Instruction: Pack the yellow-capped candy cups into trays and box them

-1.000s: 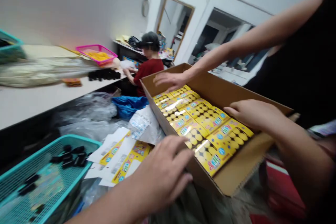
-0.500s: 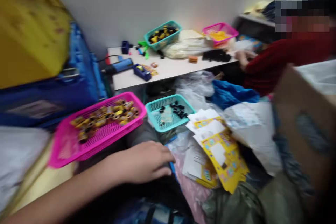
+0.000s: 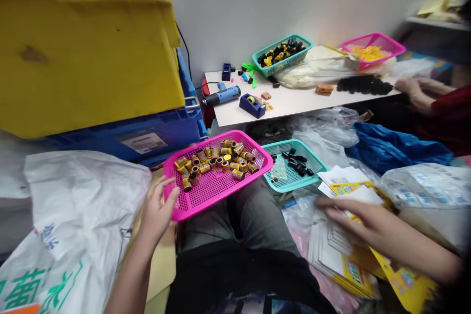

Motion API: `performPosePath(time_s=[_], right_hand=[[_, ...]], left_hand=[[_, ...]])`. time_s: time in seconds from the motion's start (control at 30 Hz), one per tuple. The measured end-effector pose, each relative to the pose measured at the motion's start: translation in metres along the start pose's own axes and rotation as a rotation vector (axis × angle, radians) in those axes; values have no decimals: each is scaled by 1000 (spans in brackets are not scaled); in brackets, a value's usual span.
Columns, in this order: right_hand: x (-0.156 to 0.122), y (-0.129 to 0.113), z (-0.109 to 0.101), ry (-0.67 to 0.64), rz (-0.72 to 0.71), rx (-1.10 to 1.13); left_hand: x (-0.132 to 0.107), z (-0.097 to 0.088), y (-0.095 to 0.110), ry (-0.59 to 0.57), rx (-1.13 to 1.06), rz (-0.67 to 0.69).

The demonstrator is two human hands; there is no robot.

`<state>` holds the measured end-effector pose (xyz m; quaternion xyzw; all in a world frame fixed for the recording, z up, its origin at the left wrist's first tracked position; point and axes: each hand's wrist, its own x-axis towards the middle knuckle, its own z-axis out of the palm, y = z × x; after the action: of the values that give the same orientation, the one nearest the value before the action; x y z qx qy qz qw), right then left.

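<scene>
white worktable (image 3: 294, 103) behind; on lap, pink basket (image 3: 211, 191) of small rolls (image 3: 217, 157), left hand (image 3: 156, 211) open at its rim; right hand (image 3: 353, 216) spread flat on card stack (image 3: 331, 250). best: keep basket level.

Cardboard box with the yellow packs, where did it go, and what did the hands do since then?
The box is out of view now; the camera turned left. The left hand went from the box's side to the rim of the pink basket on the lap. The right hand now rests flat on the printed cards. The teal basket and the white table stayed put.
</scene>
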<state>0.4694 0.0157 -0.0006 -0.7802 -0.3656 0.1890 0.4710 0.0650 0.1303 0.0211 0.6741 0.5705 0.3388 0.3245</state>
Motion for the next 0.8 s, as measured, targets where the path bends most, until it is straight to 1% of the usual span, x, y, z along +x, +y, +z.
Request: performPosePath(time_s=[0.07, 0.1, 0.17, 0.23, 0.27, 0.3, 0.37, 0.4, 0.47, 0.53, 0.57, 0.67, 0.73, 0.8], right_hand=[[13, -15, 11, -69, 20, 4], [21, -24, 19, -123, 39, 5], [34, -38, 42, -226, 65, 1], [40, -43, 65, -258, 64, -6], [39, -42, 74, -245, 53, -4], [34, -36, 79, -227, 41, 6], [17, -18, 79, -171, 25, 37], [5, -6, 76, -140, 22, 56], [-19, 16, 61, -92, 27, 96], [-40, 29, 42, -27, 46, 124], [-47, 32, 30, 4, 58, 130], [-53, 32, -4, 53, 90, 118], [-49, 32, -27, 52, 128, 78], [-46, 39, -47, 35, 201, 35]], left_hand=[[9, 6, -22, 81, -160, -263], [11, 9, -28, 74, -243, -363], [11, 16, -34, -19, -420, -488], [5, 21, -37, -120, -561, -546], [1, 22, -38, -137, -602, -562], [-4, 23, -40, -123, -604, -560], [-15, 24, -45, -54, -516, -496], [-20, 25, -47, -36, -472, -456], [-30, 29, -48, -44, -434, -411], [-37, 37, -44, -71, -458, -413], [-39, 43, -40, -80, -480, -429], [-42, 63, -24, -119, -514, -533], [-43, 77, -14, -191, -510, -613], [-45, 91, -6, -280, -492, -649]])
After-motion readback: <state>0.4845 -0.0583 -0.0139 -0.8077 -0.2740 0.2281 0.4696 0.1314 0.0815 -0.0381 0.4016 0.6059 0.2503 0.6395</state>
